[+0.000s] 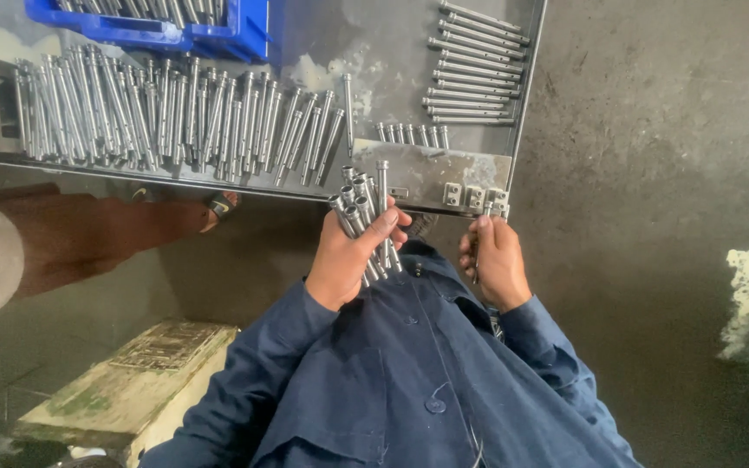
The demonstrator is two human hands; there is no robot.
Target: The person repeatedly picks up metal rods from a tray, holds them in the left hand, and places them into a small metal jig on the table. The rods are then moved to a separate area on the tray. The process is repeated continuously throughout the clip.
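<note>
My left hand [350, 254] grips a bundle of several long metal bolts [361, 201], their heads pointing up toward the table edge. My right hand [494, 258] holds a single thin metal bolt [478, 251] upright, close to several small square metal clips [475, 196] at the table's near right corner. Both hands sit just in front of the grey metal table [431, 173]. My blue sleeves and jacket fill the bottom of the view.
A long row of metal bolts [166, 113] lies on the table's left, a stack of them [476, 65] at the far right, short sleeves [411, 133] between. A blue bin [218, 26] stands at the back. Another person's leg [88, 234] and a worn wooden stool [123, 386] are on the left.
</note>
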